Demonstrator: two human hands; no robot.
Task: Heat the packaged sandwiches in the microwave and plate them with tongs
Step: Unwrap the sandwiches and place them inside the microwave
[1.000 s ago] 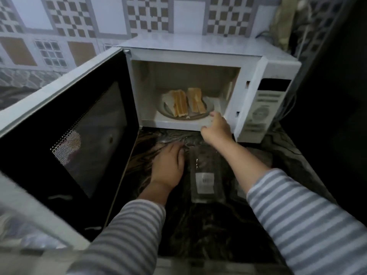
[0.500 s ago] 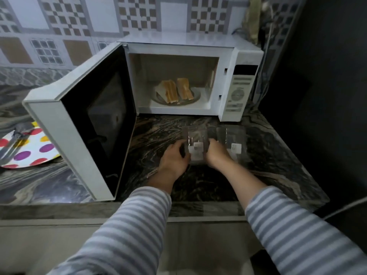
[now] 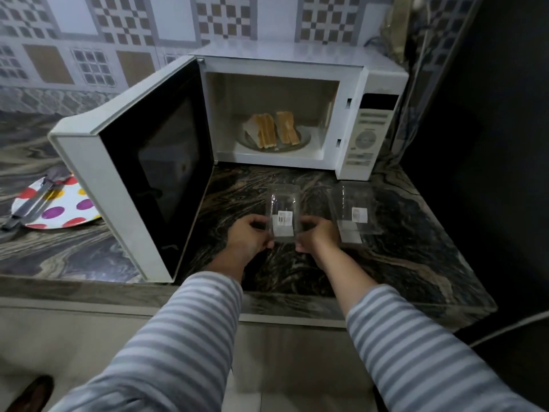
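Beyond both hands, two sandwiches [image 3: 274,130] sit unwrapped inside the open microwave [image 3: 300,114]. Left hand [image 3: 248,237] and right hand [image 3: 318,234] clamp an empty clear package [image 3: 283,214] between them. Loading looks finished; next, shut the door [image 3: 142,171] beside the left hand.

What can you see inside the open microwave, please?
Two sandwiches lie side by side on the glass turntable inside the microwave. Their fillings are not visible.

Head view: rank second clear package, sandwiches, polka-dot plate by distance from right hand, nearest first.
From the right hand:
1. second clear package, just to its right on the counter.
2. sandwiches, ahead inside the open microwave.
3. polka-dot plate, far left, beyond the door.
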